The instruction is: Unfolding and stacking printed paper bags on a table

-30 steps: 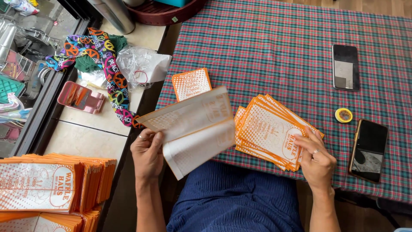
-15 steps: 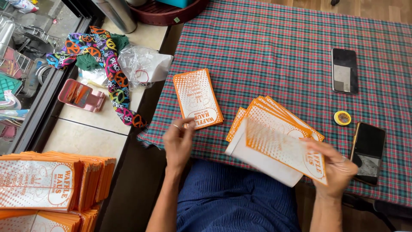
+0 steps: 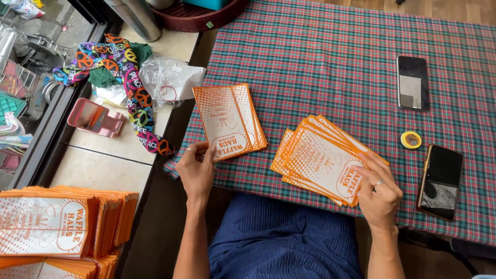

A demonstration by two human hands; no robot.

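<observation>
The setting appears to be a small food shop or home-run stall workspace. A plaid tablecloth (image 3: 330,62) covers the work table on the right. Printed orange paper bags (image 3: 62,227) are stacked in bulk at near left. A tiled counter (image 3: 103,165) at left carries a colourful strap (image 3: 129,88) and a plastic bag (image 3: 170,77). Two phones (image 3: 413,82) lie at far right.

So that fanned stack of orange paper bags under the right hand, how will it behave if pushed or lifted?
The fanned stack is thin flat paper, so probably light and floppy. It is already splayed under the right hand, so a push would likely slide the sheets apart. The plaid tablecloth may grip or bunch a little.
</observation>
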